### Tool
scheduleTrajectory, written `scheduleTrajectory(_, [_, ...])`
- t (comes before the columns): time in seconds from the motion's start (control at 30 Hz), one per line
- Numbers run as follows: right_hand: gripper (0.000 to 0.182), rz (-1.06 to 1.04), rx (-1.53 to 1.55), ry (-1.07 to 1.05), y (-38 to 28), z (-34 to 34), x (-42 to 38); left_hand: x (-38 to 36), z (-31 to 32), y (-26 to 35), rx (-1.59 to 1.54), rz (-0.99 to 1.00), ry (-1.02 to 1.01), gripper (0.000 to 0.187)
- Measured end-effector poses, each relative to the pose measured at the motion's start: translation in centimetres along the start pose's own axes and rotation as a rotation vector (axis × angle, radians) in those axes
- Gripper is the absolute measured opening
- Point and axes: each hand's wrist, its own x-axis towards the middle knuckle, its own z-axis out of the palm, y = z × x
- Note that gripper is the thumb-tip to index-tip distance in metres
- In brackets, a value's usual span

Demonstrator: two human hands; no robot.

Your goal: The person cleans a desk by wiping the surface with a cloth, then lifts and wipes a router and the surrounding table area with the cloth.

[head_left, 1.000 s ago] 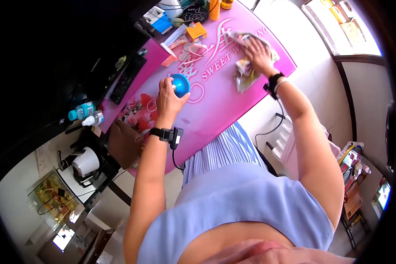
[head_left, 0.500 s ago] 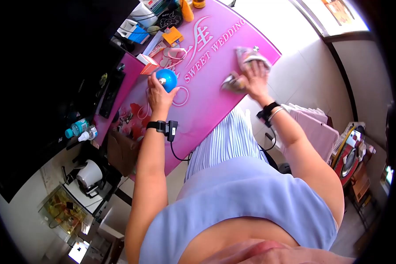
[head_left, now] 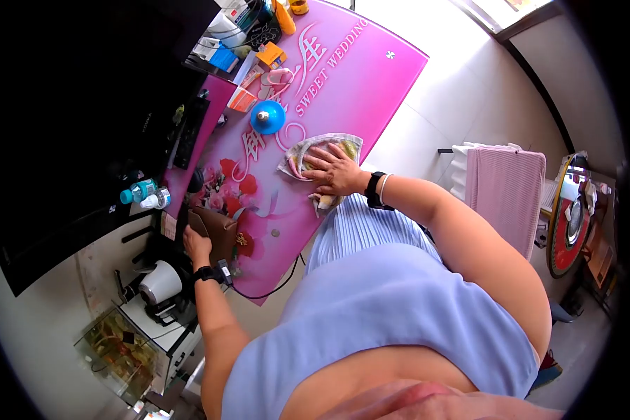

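My right hand lies flat with fingers spread on a patterned cloth, pressing it against the pink tabletop near its front edge. At the table's left end, my left hand is closed at the side of a brown leather-like bag; its fingertips are partly hidden. A blue dome-shaped object with a metallic knob stands on the table beyond the cloth, apart from both hands. A small round coin-like piece lies near the bag.
Boxes, among them an orange-and-white box and a yellow box, crowd the table's back. A large black screen fills the left. Bottles stand beside it. A white kettle is below, and a pink cloth-covered rack stands right.
My left hand has let go of the blue dome and moved to the brown bag. My right hand has slid the cloth from the table's right end toward the middle. The view has shifted slightly.
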Motion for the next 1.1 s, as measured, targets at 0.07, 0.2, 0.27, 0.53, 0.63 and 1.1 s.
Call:
scheduleTrajectory(0.07, [0.056,0.015,-0.021,-0.003,-0.1,-0.1,0.0,0.7,0.9,-1.8,0.014,-0.095,-0.079,0.074])
scheduleTrajectory(0.2, [0.058,-0.005,-0.046,-0.006,0.0,0.1,0.1,2.7,2.6,-4.6,-0.143,-0.069,-0.065,0.084])
scheduleTrajectory(0.27, [0.059,0.028,-0.025,-0.032,-0.2,-0.2,0.2,2.9,1.7,-4.3,-0.180,-0.092,-0.204,0.087])
scheduleTrajectory(0.53, [0.064,0.052,-0.043,-0.060,-0.5,-0.4,0.3,-0.3,-2.0,-5.2,0.015,0.081,-0.052,0.064])
scheduleTrajectory(0.63, [0.065,0.057,-0.053,-0.053,-0.4,-0.1,0.4,-0.9,-1.8,-6.1,-0.017,0.142,-0.051,0.068])
scheduleTrajectory(1.1, [0.061,0.110,-0.095,-0.102,-1.0,-0.2,0.4,-13.3,-4.4,-2.1,-0.048,0.506,0.319,0.032])
